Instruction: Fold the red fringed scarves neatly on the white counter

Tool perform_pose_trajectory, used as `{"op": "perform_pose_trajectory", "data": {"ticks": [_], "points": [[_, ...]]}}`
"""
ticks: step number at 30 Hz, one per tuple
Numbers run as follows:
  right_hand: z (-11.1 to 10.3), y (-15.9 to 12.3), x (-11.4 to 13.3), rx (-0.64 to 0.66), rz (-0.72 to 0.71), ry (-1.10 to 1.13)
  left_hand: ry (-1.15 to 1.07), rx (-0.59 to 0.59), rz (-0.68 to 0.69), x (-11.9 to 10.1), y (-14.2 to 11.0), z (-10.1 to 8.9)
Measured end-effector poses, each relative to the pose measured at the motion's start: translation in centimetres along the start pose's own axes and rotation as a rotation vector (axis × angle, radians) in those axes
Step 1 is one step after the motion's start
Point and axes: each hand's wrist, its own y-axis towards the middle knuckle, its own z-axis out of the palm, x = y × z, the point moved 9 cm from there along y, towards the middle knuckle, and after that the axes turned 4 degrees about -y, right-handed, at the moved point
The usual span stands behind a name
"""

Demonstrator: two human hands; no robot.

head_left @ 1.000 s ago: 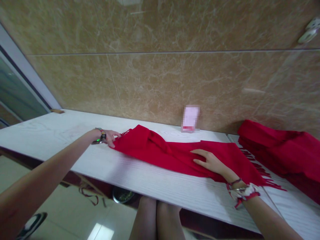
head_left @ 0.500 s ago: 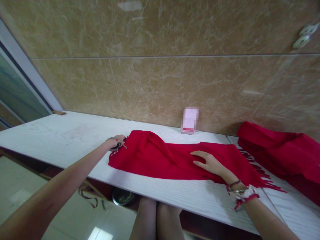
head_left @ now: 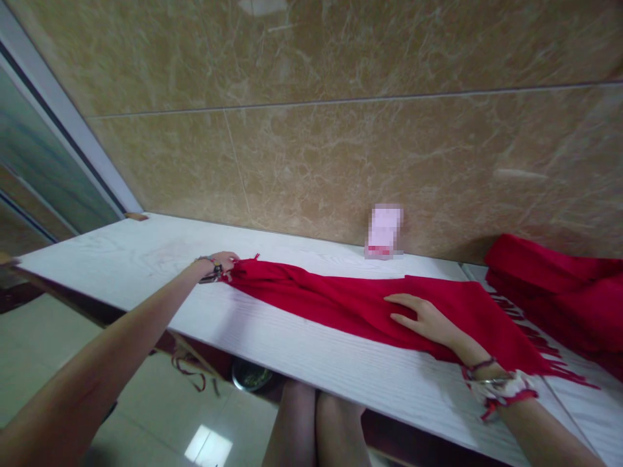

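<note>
A red fringed scarf (head_left: pixel 335 298) stretches along the white table. Its left end is bunched narrow in my left hand (head_left: pixel 226 261), whose fingers are closed round it. Over the scarf's right half, my right hand (head_left: pixel 423 318) lies flat with its fingers out, pressing on the cloth. The fringe at the right end spreads over the tabletop below and right of that hand. Both wrists wear bracelets.
More red fabric (head_left: pixel 559 292) is heaped at the table's right end. A blurred pink-white object (head_left: pixel 384 230) leans on the marble wall (head_left: pixel 316 162). The white table (head_left: pixel 146 259) has its front edge above my knees. A metal bowl (head_left: pixel 250 376) stands below.
My left hand has gathered the scarf's left end, which was spread wide, into a narrow bunch and drawn it slightly left. My right hand stays on the cloth. The view has shifted a little.
</note>
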Motion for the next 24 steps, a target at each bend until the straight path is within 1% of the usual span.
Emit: {"op": "perform_pose_trajectory", "data": {"ticks": [4,6,8,10,13,15,17,19,21,22,23,24], "points": [[0.1,0.5,0.2,0.029,0.001,-0.006,-0.020,0.004,0.029,-1.8,0.9,0.7],[0.0,1.1,0.8,0.031,0.009,-0.009,-0.019,0.030,0.049,-2.7,1.2,1.1],[0.3,1.7,2.1,0.031,-0.003,-0.018,-0.006,0.040,0.075,-3.5,1.4,1.3],[1.0,2.4,3.6,0.041,-0.034,-0.051,0.006,0.024,0.109,-4.2,1.6,1.0],[2.3,2.9,5.3,0.035,-0.069,-0.133,0.006,-0.017,0.176,-5.2,1.5,-0.2],[2.7,3.0,6.0,-0.006,-0.087,-0.165,0.003,-0.065,0.210,-5.8,1.4,-1.5],[2.9,3.0,6.4,-0.050,-0.108,-0.164,-0.001,-0.141,0.224,-6.2,1.2,-3.1],[2.8,3.0,6.6,-0.076,-0.129,-0.147,-0.023,-0.280,0.258,-6.8,0.7,-5.2],[2.5,2.9,6.6,-0.106,-0.138,-0.120,-0.033,-0.438,0.355,-7.5,-0.5,-6.9],[2.2,2.8,6.5,-0.130,-0.137,-0.106,-0.013,-0.478,0.418,-8.0,-1.2,-7.1],[2.0,2.6,6.4,-0.150,-0.141,-0.096,0.028,-0.470,0.476,-8.3,-1.8,-6.6],[1.9,2.4,6.5,-0.157,-0.153,-0.092,0.087,-0.413,0.519,-8.4,-2.3,-5.5]]}}
